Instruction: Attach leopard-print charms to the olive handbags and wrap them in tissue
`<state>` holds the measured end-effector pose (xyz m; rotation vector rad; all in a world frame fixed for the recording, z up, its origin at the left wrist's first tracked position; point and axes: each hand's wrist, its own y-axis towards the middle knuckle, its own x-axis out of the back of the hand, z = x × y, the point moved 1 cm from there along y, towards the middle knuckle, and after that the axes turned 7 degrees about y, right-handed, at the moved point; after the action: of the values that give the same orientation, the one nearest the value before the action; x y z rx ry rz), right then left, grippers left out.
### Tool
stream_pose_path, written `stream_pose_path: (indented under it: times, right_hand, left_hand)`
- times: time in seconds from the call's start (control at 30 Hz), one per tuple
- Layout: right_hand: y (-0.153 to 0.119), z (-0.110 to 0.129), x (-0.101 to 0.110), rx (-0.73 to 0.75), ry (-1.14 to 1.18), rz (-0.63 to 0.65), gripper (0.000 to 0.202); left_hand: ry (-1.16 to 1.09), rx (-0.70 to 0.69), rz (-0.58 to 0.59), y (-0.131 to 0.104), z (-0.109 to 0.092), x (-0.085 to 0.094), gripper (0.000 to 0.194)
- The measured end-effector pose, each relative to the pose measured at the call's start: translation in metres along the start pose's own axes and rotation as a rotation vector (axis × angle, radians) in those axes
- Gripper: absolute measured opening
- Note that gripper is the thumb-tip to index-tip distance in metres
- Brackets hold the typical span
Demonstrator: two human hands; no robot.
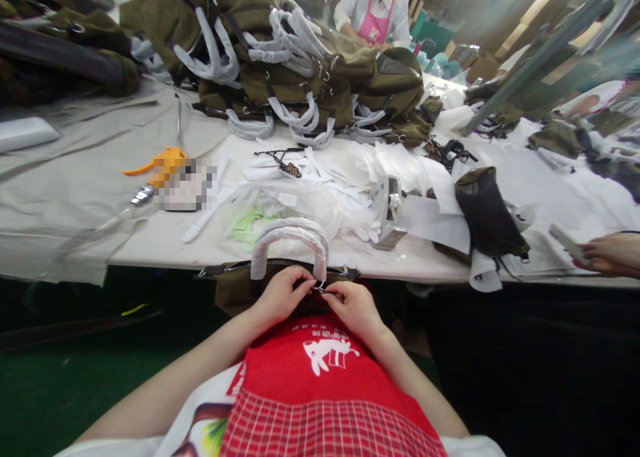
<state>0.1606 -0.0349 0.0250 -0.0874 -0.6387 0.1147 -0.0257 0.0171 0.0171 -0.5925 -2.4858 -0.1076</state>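
Left hand [286, 294] and right hand [353, 305] pinch the clip [321, 287]; bag [240, 285] beyond, toward eleven, long axis nine-to-three.

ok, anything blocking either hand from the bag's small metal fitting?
Nothing visible: the left hand and right hand both have fingertips at the small metal fitting. The wrapped handle rises just beyond, not between.

The bag [233, 295] is before the person [330, 383], at the near edge of the table [150, 249]; on top I see an air gun [173, 158] to the left, a pouch [485, 210] to the right, stacked bags [345, 100] behind.
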Motion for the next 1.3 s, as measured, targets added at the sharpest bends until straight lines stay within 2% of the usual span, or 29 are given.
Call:
stream_pose_path:
  times: [0.17, 0.33, 0.47, 0.57, 0.7, 0.77, 0.83, 0.97, 1.1, 1.3]
  right_hand:
    - [0.000, 0.000, 0.000, 0.012, 0.035, 0.009, 0.013]
    - [0.000, 0.002, 0.000, -0.004, 0.009, 0.010, 0.013]
    - [0.000, 0.001, 0.000, -0.004, 0.008, 0.003, 0.012]
    - [-0.001, 0.002, 0.002, 0.015, -0.016, -0.007, 0.012]
    - [-0.006, 0.010, 0.006, 0.095, -0.114, -0.122, 0.015]
    - [-0.008, 0.015, 0.006, 0.152, -0.112, -0.155, 0.022]
    - [-0.007, 0.019, 0.002, 0.190, -0.066, -0.110, 0.026]
    - [0.000, 0.018, -0.009, 0.209, 0.001, 0.001, 0.019]
    - [0.004, 0.016, -0.014, 0.213, 0.009, 0.013, 0.015]
    - [0.002, 0.019, -0.015, 0.234, -0.041, 0.006, 0.015]
  left_hand:
    - [0.027, -0.096, 0.033, -0.002, -0.003, 0.005, 0.010]
    - [0.048, -0.130, 0.045, -0.001, -0.003, 0.002, 0.009]
    - [-0.145, -0.018, 0.048, 0.000, 0.000, -0.001, 0.010]
    - [-0.383, 0.106, 0.108, 0.000, -0.001, 0.002, 0.016]
    - [-0.619, 0.200, 0.197, -0.004, -0.006, 0.013, 0.025]
    - [-0.615, 0.221, 0.189, -0.006, -0.008, 0.016, 0.028]
    - [-0.588, 0.222, 0.176, -0.007, -0.009, 0.016, 0.029]
    - [-0.566, 0.237, 0.155, -0.007, -0.008, 0.012, 0.032]
    - [-0.610, 0.294, 0.137, -0.008, -0.006, 0.011, 0.033]
    - [-0.587, 0.226, 0.135, -0.010, -0.009, 0.008, 0.029]
